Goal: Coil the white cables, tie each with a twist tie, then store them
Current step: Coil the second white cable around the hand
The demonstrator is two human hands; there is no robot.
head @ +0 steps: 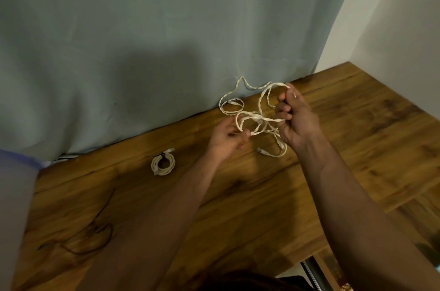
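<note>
A loose white braided cable (240, 90) lies tangled at the back of the wooden table (238, 195), partly lifted between my hands. My left hand (226, 136) pinches one strand near a loop. My right hand (297, 119) grips other strands, holding one loop up by the fingertips. One plug end (262, 150) hangs down near the table below my right hand. A second white cable (163, 164) rests to the left as a neat coil, tied with a dark twist tie.
A grey-green curtain (142, 40) hangs along the table's back edge. Thin dark twist ties (90, 231) lie at the front left. A translucent bag or container edge (14, 195) shows at the far left. A white wall (400, 17) stands at the right.
</note>
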